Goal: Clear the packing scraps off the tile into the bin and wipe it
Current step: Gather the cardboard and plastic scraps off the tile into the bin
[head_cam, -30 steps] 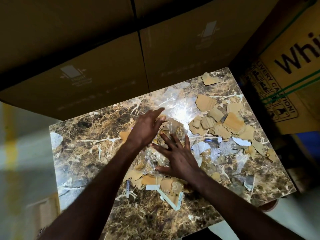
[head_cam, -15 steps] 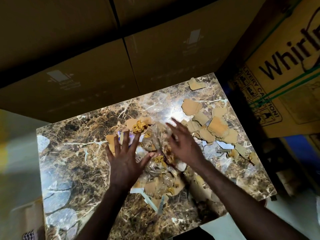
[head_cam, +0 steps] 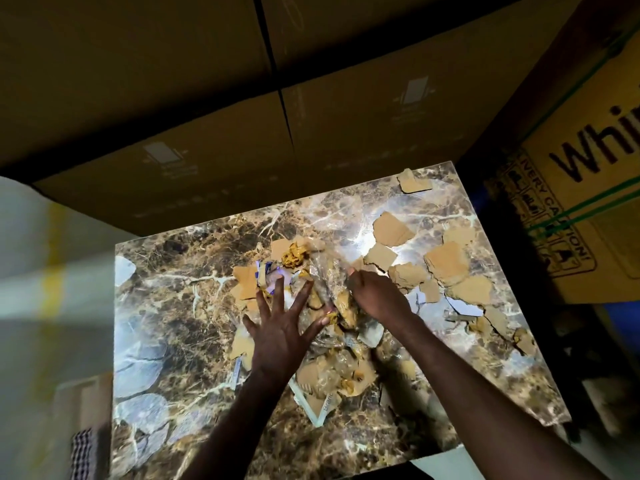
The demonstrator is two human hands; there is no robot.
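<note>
On the tile [head_cam: 166,341], left hand [head_cam: 282,336] splayed, scraps [head_cam: 332,306] heaped shapelessly

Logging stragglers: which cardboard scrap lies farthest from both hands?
The lone cardboard scrap at the tile's far right corner, set apart from the rest.

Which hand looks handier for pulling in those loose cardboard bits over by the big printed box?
Probably the right hand. It is already at the heap's edge, beside the loose cardboard pieces. The left hand lies spread on the heap's far side and would have to cross over.
</note>
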